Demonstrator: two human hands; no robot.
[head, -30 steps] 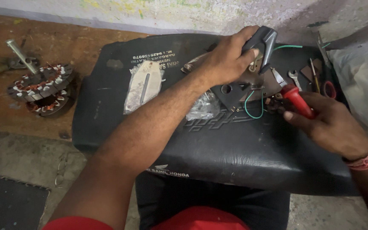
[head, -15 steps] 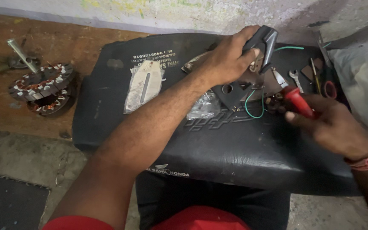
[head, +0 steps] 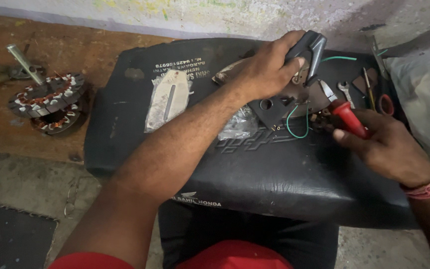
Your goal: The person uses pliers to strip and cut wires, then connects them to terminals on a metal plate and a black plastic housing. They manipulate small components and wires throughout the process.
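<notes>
LEFT: our left hand (head: 267,69) grips the dark grey plastic iron handle (head: 308,50) at the black padded seat's (head: 274,169) far edge | RIGHT: our right hand (head: 389,149) is closed on the red-handled screwdriver (head: 347,117) | RELATION: the tool's long axis points up-left toward the dark metal iron base (head: 279,107) just right of the left hand; right hand nearer.

A black padded seat (head: 255,169) carries the work. On it lie a clear packet with a pale plate (head: 167,99), a crumpled plastic bag (head: 239,124) right of that packet, and farther right a spanner (head: 345,92) and possibly a screwdriver (head: 368,89).
</notes>
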